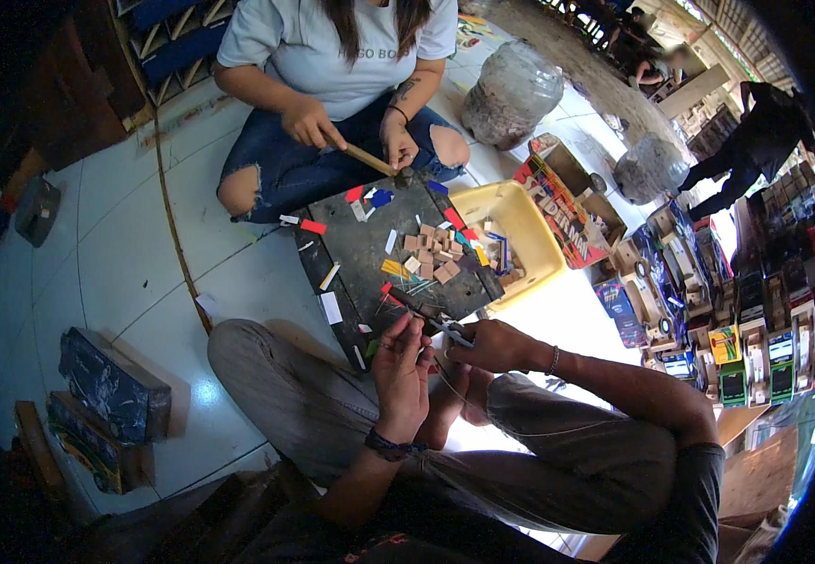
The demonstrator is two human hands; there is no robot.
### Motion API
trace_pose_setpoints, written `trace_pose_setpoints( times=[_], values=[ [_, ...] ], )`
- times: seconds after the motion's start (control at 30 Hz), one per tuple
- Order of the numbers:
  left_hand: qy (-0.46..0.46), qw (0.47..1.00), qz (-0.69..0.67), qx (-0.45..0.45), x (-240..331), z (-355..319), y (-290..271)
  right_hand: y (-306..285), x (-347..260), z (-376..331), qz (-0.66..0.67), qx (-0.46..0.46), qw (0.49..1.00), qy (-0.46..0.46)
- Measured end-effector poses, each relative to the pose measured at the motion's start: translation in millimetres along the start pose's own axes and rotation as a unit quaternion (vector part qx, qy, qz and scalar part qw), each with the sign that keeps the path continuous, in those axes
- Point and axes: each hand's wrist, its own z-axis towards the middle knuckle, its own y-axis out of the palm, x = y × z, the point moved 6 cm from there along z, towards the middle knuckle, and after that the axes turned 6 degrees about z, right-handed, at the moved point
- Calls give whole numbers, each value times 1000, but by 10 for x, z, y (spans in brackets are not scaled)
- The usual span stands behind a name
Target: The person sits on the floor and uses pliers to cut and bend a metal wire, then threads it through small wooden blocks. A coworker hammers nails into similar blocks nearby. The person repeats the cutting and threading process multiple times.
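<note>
My right hand [497,346] is closed round the grey-blue handles of a pair of pliers [454,331], whose dark jaws reach over the near edge of a low black work table. Close beside it, my left hand [402,371] has its fingertips pinched together near the jaws on something thin, apparently a wire. A thin pale wire [461,397] trails from between the hands across my lap. Ahead of the hands, several short thin rods [417,299] lie beside yellow strips [395,269] and a heap of small wooden blocks [435,249].
Across the black table [341,246] a person sits cross-legged, holding a hammer [370,160]. A yellow basin [546,226] with wooden pieces stands at the table's right. Toy trucks [116,381] sit on the left floor; many more [727,348] are crowded at the right.
</note>
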Motion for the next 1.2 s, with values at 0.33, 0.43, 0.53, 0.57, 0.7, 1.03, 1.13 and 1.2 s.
trace_pose_setpoints(
  times=[0.33, 0.43, 0.53, 0.57, 0.7, 1.03, 1.13, 1.2],
  values=[
    [13, 1000, -4, -4, 18, 4, 9, 1, 12, 25, -24, 51, 998, -31],
    [0, 1000, -13, -10, 40, 22, 0, -102, 29, 12, -61, 107, 992, -31],
    [-8, 1000, -8, -22, 46, 19, 11, -185, 48, -10, -69, 137, 988, -13],
    [-10, 1000, -6, -21, 46, 18, 15, -211, 21, -21, -58, 148, 987, -24],
    [-9, 1000, -4, -21, 60, 14, 21, -275, -139, -63, 8, 139, 990, -37],
    [-3, 1000, -12, -18, 68, 43, -5, -561, -487, -303, 85, -34, 996, 23],
    [16, 999, -29, -8, 94, 52, -26, -580, -517, -371, 68, -77, 995, -21],
    [32, 999, -31, -9, 124, 56, -32, -520, -469, -493, 132, -119, 984, 1]
  ],
)
